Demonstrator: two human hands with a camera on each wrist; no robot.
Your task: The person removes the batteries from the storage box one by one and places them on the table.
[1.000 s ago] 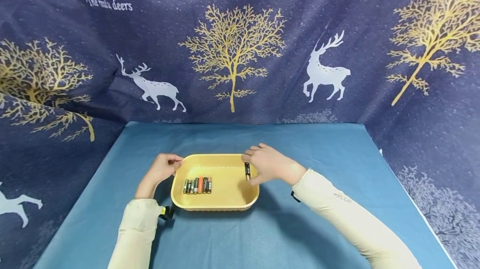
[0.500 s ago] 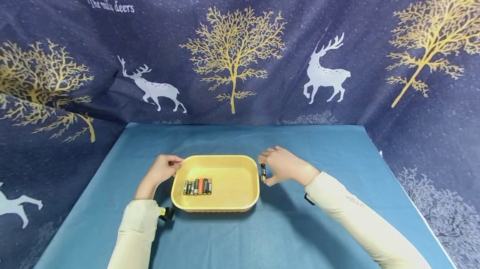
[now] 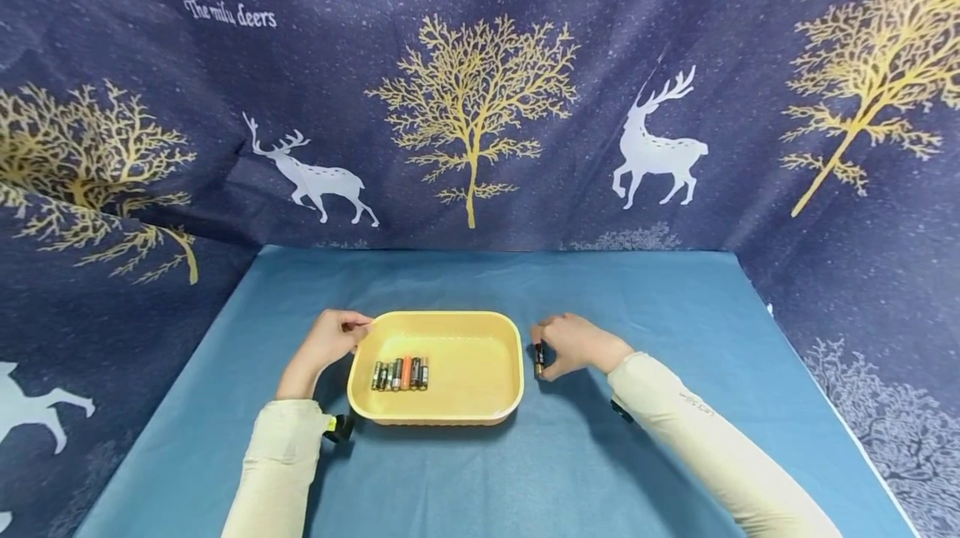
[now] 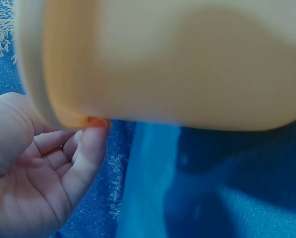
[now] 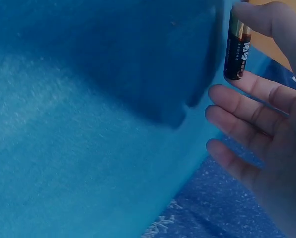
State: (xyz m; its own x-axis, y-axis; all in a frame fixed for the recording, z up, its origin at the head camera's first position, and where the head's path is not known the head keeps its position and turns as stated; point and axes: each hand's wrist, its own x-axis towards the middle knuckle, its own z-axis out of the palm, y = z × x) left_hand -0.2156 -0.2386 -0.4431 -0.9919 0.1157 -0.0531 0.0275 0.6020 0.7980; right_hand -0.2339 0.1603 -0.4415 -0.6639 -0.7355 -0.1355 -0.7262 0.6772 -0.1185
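My left hand (image 3: 330,338) pinches the upper left rim of a yellow plastic tray (image 3: 465,415); the left wrist view has its thumb and fingers (image 4: 91,148) at the tray's edge. Inside the tray, on the left half, several small batteries (image 3: 396,374) lie side by side in a row, one of them orange. Just right of the tray, my right hand (image 3: 573,344) pinches a black and gold battery (image 5: 239,47) by its two ends between thumb and index finger. The other fingers are spread loosely below it in the right wrist view.
A blue cloth (image 3: 465,488) covers the table under the tray. Behind it and at the sides hangs a dark blue curtain (image 3: 525,146) printed with deer and trees.
My right hand has carried the battery from over the tray's right end out to the right and lowered it beside the tray. The left hand stays at the rim.
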